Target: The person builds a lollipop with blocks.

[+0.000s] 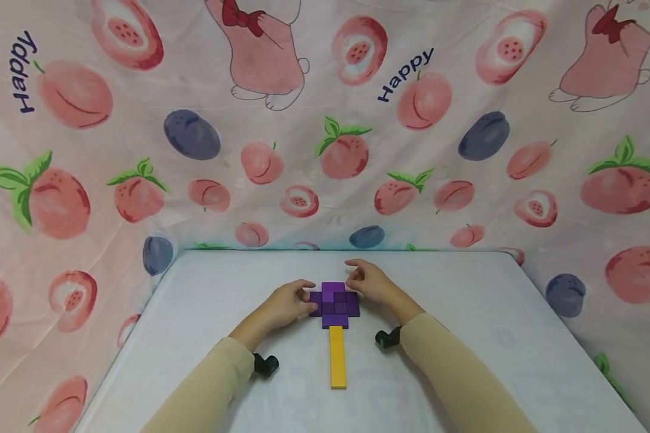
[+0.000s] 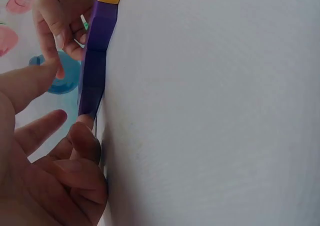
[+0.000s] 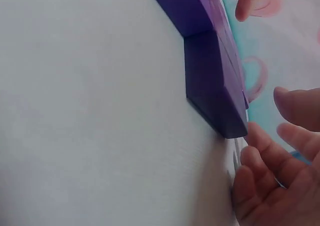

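Note:
Several flat purple blocks (image 1: 334, 321), some darker than others, lie together in a cross-like shape on the white table. A yellow strip (image 1: 338, 361) of blocks runs from their near side toward the person. My left hand (image 1: 284, 305) is at the left end of the shape, fingers loosely bent. In the left wrist view its fingertips (image 2: 86, 120) are right at the end of a dark purple block (image 2: 94, 68). At the upper right of the shape is my right hand (image 1: 374, 284), its fingers loosely bent around nothing. The right wrist view shows it beside the corner of a dark block (image 3: 212, 81).
A white table (image 1: 222, 397) lies under everything, with its far edge against a hanging cloth (image 1: 303, 150) printed with peaches and other fruit. Black wrist devices (image 1: 265, 365) stick out from below both beige sleeves (image 1: 206, 385).

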Tool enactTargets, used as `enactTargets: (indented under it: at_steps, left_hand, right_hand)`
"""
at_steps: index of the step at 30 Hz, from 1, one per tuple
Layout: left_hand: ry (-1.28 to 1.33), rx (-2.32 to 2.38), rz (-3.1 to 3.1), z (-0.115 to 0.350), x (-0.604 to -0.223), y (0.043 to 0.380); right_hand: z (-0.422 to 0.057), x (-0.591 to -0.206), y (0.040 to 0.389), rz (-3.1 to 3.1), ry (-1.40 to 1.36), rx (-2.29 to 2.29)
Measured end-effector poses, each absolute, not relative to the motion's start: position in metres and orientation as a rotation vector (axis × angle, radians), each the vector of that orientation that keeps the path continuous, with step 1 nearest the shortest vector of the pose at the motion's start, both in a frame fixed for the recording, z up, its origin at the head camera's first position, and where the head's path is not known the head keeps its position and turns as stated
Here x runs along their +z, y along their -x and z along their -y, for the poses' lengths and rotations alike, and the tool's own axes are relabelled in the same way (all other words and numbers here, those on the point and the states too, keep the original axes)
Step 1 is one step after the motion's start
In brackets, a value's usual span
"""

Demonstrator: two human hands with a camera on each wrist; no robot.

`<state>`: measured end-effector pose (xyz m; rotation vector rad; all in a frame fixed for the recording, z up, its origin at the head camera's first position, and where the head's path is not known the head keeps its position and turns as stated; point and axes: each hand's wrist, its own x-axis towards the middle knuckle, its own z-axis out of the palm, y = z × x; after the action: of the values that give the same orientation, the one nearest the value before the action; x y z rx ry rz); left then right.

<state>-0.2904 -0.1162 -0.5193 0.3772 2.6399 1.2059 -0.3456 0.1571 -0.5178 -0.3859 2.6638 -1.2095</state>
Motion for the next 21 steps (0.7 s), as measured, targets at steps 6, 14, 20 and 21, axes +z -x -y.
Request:
enactTargets:
  at_steps: [6,14,20,21]
  left_hand:
    - [-0.305,1.18,-2.726,0.121,-0.51,0.289]
    - [-0.241,1.028,-2.934,0.135,-0.499,0.287]
    - [-0.191,0.964,-3.021,0.148,-0.491,0.28]
    - [-0.189,0.95,-3.036,0.149,-0.49,0.278]
  right_hand:
    - [-0.159,-0.514,0.338,-2.718,0.352,-1.196]
    - [-0.168,-0.51,0.328,-2.834,0.373,-1.116]
    - [-0.175,-0.506,0.319,-2.912,0.345,-1.051]
    - [-0.176,-0.505,0.317,-2.925,0.338,-1.033]
